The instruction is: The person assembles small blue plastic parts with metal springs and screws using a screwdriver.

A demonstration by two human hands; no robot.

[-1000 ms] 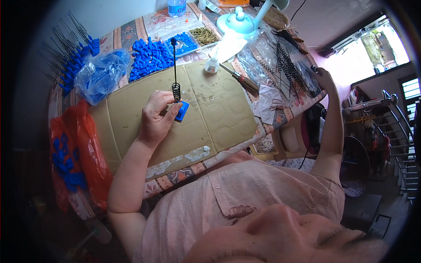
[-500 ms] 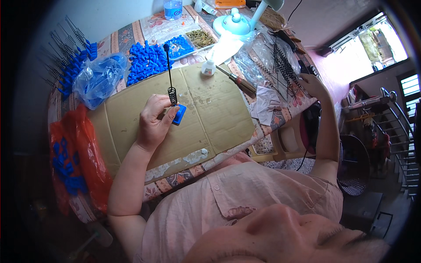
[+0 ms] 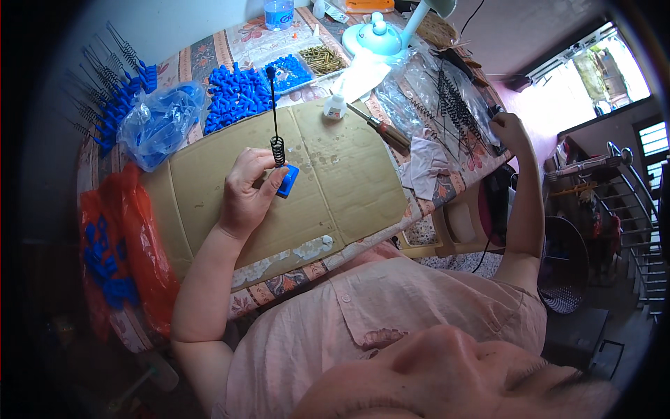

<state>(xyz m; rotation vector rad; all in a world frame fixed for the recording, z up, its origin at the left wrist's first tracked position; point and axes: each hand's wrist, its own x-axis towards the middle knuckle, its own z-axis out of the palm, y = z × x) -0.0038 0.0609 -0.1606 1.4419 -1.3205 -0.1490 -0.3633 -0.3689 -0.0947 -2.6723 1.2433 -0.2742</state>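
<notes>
Over the cardboard sheet, my left hand (image 3: 246, 183) is closed on a small blue plastic base (image 3: 288, 183). Out of that base rises a black coil spring (image 3: 278, 150), upright, which runs into a thin rod with a dark knob on top. My thumb presses on the base near the foot of the spring. At the table's right edge, my right hand (image 3: 509, 133) is curled, with a dark object (image 3: 496, 109) showing just above its fingers; what it grips is partly hidden. Close by that hand lies a bundle of black coil springs (image 3: 453, 105).
The cardboard sheet (image 3: 356, 174) bears a small white bottle (image 3: 335, 107) and a screwdriver (image 3: 388, 133) by its far edge. Blue caps (image 3: 237, 98) heap behind it, beside a blue-filled bag (image 3: 160, 129). A red bag (image 3: 143, 230) lies left; a lamp (image 3: 377, 38) stands at the back.
My right hand has shifted right, away from the black springs, and its fingers look more curled. My left hand keeps its hold on the blue base, almost unmoved.
</notes>
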